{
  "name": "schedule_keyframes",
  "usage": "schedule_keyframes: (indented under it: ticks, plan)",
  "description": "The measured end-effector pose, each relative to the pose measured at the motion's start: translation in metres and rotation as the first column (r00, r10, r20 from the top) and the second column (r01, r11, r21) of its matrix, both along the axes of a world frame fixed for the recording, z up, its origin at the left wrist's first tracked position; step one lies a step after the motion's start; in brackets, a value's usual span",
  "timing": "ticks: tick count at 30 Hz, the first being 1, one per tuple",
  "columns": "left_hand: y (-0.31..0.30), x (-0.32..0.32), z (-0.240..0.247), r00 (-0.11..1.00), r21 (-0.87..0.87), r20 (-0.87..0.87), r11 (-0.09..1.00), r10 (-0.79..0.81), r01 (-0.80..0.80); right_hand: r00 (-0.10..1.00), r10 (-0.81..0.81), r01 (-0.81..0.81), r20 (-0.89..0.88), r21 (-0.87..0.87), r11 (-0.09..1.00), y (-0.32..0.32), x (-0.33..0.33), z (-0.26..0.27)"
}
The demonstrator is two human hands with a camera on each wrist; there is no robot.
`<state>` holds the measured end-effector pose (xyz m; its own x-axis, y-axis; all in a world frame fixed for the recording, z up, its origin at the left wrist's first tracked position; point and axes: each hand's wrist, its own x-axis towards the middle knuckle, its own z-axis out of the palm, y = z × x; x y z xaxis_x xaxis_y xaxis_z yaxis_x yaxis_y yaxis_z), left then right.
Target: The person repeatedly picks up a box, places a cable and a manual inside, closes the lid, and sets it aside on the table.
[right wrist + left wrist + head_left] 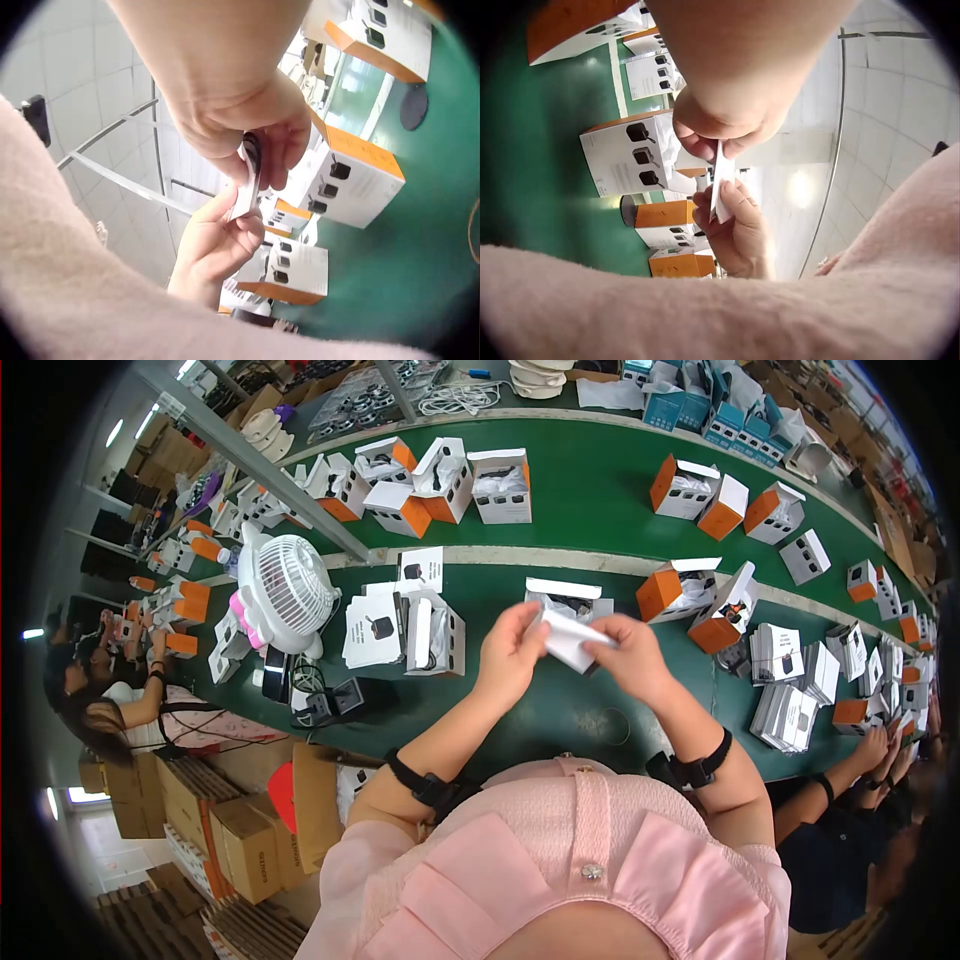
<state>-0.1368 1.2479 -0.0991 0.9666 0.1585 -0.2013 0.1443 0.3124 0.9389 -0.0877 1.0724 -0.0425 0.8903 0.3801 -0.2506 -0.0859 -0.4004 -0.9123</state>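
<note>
Both hands hold a small white booklet point(568, 638) in front of the chest, above the near edge of the green table. My left hand point(512, 650) pinches one end between thumb and fingers. The other end is gripped by my right hand point(632, 655). From the right wrist, the booklet point(247, 191) appears bent over, with a dark curved edge under the right fingers. Just beyond the hands stands an open white box point(548, 587) with dark contents, partly covered by the hands. Its side in the left wrist view point(622, 161) carries black device pictures.
Left of the hands are a booklet stack point(372, 628), another open box point(440, 640) and a white fan point(290, 590). Orange-and-white boxes point(722, 610) and booklet piles point(785, 715) lie to the right. More boxes point(502, 495) line the raised green strip behind. People sit at both sides.
</note>
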Motion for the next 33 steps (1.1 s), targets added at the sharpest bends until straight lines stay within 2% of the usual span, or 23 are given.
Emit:
schedule_keyframes:
  ticks: [1, 2, 3, 4, 6, 7, 9, 10, 12, 16, 18, 19, 21, 22, 24, 25, 27, 28, 30, 33]
  plan:
    - [0.002, 0.008, -0.009, 0.978, 0.203, 0.181, 0.969, 0.103, -0.14, 0.997, -0.014, 0.021, 0.077, -0.092, 0.996, 0.002, 0.008, 0.001]
    - [0.013, 0.015, -0.008, 0.926, 0.581, 0.378, 0.78, -0.006, -0.232, 0.97, 0.054, 0.002, 0.236, -0.232, 0.973, 0.006, 0.014, 0.006]
    - [0.022, 0.021, -0.004, 0.85, 0.816, 0.492, 0.441, -0.189, -0.374, 0.916, 0.141, 0.007, 0.376, -0.366, 0.931, 0.007, 0.02, 0.007]
    - [0.023, 0.022, 0.0, 0.85, 0.816, 0.493, 0.441, -0.189, -0.375, 0.915, 0.141, 0.007, 0.377, -0.366, 0.931, 0.009, 0.026, 0.002]
    - [0.024, 0.027, 0.006, 0.852, 0.927, 0.375, 0.178, -0.367, -0.331, 0.709, 0.338, 0.038, 0.619, -0.511, 0.858, 0.013, 0.038, -0.01]
    - [0.025, 0.027, 0.006, 0.852, 0.926, 0.376, 0.178, -0.366, -0.332, 0.708, 0.339, 0.037, 0.62, -0.512, 0.858, 0.016, 0.04, -0.011]
    - [0.027, 0.027, 0.003, 0.915, 0.97, 0.244, 0.096, -0.322, -0.225, 0.64, 0.444, 0.03, 0.628, -0.597, 0.802, 0.023, 0.046, -0.009]
    - [0.027, 0.03, 0.001, 0.914, 0.969, 0.247, 0.093, -0.32, -0.229, 0.636, 0.444, 0.03, 0.631, -0.595, 0.803, 0.026, 0.049, -0.008]
    - [0.03, 0.029, -0.005, 0.943, 0.994, 0.11, 0.026, -0.313, -0.107, 0.573, 0.438, 0.048, 0.692, -0.563, 0.825, 0.035, 0.049, -0.009]
    - [0.037, 0.03, -0.01, 0.957, 0.998, 0.062, -0.006, -0.284, -0.066, 0.534, 0.551, 0.028, 0.641, -0.664, 0.747, 0.05, 0.057, -0.017]
    - [0.038, 0.025, -0.018, 0.958, 0.993, 0.113, 0.004, -0.264, -0.116, 0.537, 0.635, 0.09, 0.556, -0.786, 0.611, 0.053, 0.063, -0.021]
    - [0.041, 0.024, -0.02, 0.958, 0.993, 0.114, 0.003, -0.262, -0.118, 0.534, 0.636, 0.09, 0.557, -0.786, 0.612, 0.058, 0.066, -0.02]
    - [0.046, 0.019, -0.025, 0.962, 0.993, 0.119, 0.052, -0.246, -0.11, 0.607, 0.713, 0.055, 0.35, -0.914, 0.402, 0.069, 0.066, -0.017]
    - [0.048, 0.019, -0.026, 0.962, 0.993, 0.119, 0.054, -0.245, -0.109, 0.606, 0.715, 0.053, 0.348, -0.915, 0.401, 0.075, 0.065, -0.014]
    - [0.051, 0.018, -0.028, 0.953, 0.99, 0.137, 0.018, -0.269, -0.137, 0.608, 0.749, 0.062, 0.262, -0.957, 0.284, 0.089, 0.062, -0.011]
    - [0.053, 0.018, -0.029, 0.954, 0.99, 0.137, 0.019, -0.268, -0.136, 0.607, 0.751, 0.061, 0.261, -0.957, 0.283, 0.096, 0.058, -0.012]
    - [0.056, 0.018, -0.033, 0.957, 0.992, 0.127, 0.032, -0.261, -0.123, 0.549, 0.76, 0.08, 0.348, -0.927, 0.367, 0.106, 0.048, -0.016]
    - [0.059, 0.017, -0.034, 0.957, 0.992, 0.128, 0.035, -0.261, -0.123, 0.504, 0.787, 0.075, 0.357, -0.925, 0.371, 0.11, 0.045, -0.023]
    - [0.065, 0.017, -0.035, 0.956, 0.988, 0.153, 0.072, -0.252, -0.139, 0.503, 0.796, 0.049, 0.336, -0.931, 0.362, 0.112, 0.042, -0.023]
    - [0.07, 0.015, -0.033, 0.956, 0.992, 0.123, 0.044, -0.268, -0.116, 0.479, 0.818, 0.028, 0.319, -0.937, 0.349, 0.104, 0.046, -0.018]
